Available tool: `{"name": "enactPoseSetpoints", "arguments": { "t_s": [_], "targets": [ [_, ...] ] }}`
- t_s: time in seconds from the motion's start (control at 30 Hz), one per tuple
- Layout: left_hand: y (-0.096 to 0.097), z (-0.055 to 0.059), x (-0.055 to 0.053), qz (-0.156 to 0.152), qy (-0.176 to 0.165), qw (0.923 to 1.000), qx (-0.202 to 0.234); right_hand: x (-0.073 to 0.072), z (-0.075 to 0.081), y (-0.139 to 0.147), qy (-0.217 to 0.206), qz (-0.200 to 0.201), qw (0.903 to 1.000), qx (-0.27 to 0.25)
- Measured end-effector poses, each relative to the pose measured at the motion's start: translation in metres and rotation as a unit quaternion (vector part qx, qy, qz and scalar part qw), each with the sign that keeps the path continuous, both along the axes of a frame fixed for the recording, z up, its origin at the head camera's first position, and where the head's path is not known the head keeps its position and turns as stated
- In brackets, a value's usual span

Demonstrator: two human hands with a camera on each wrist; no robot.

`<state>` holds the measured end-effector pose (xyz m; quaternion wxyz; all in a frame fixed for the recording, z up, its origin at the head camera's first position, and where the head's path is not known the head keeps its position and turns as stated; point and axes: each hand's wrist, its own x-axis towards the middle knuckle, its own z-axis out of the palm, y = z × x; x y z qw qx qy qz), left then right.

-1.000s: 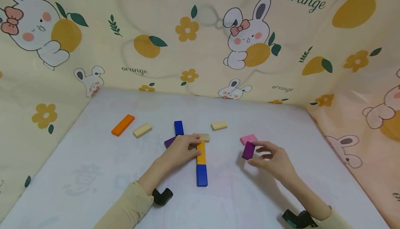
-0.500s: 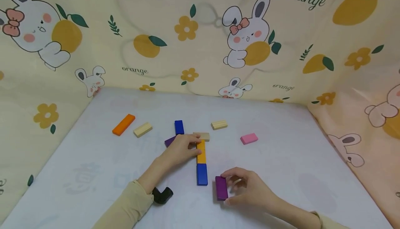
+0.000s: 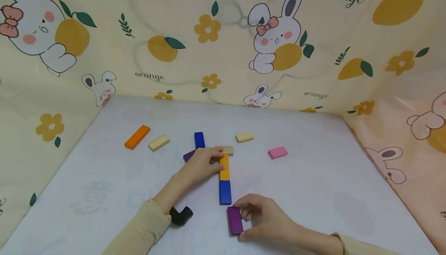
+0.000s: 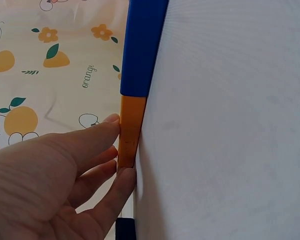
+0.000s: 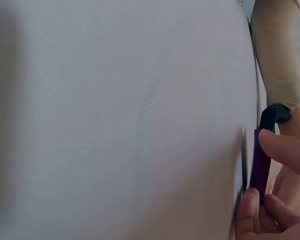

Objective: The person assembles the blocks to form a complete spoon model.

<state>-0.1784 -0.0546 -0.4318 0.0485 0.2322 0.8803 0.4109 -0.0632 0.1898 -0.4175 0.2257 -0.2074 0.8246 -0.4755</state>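
Observation:
In the head view my right hand [image 3: 268, 218] pinches a purple block [image 3: 235, 221] by its two ends between thumb and fingers. It is just nearer than the end of a blue block [image 3: 225, 192], apart from it. My left hand [image 3: 200, 166] has its thumb at the side of a yellow block [image 3: 225, 168] and a finger at its far end, as the left wrist view shows too. The yellow block [image 4: 131, 130] meets the blue block [image 4: 143, 47] end to end. At the yellow block's far end a plain wooden block [image 3: 228, 150] lies crosswise. The right wrist view also shows the purple block [image 5: 260, 167].
Beyond my left hand lie another blue block [image 3: 199, 139] and a partly hidden purple block [image 3: 188, 155]. An orange block [image 3: 137, 137] and plain wooden blocks [image 3: 159, 142] lie at the back left and back middle; a pink block [image 3: 277, 153] lies right. Patterned cloth walls enclose the table [image 3: 313, 177].
My right hand has carried the purple block from beside the pink block, nearer and to the left, close to the blue block's near end. My left hand has stayed in place.

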Motion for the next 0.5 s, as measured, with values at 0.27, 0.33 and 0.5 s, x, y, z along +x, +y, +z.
{"name": "enactPoseSetpoints", "arguments": {
  "t_s": [0.27, 0.33, 0.5],
  "targets": [
    [0.001, -0.001, 0.003, 0.007, 0.002, 1.0, 0.004, 0.001, -0.006, -0.008, 0.028, 0.007, 0.9994, -0.021],
    [0.0, -0.001, 0.003, 0.007, 0.004, 1.0, 0.003, 0.001, -0.008, -0.01, 0.037, 0.003, 0.9992, -0.018],
    [0.0, 0.0, 0.002, 0.008, 0.004, 1.0, 0.002, 0.0, -0.009, -0.015, 0.042, 0.002, 0.999, -0.012]
  ]
}}
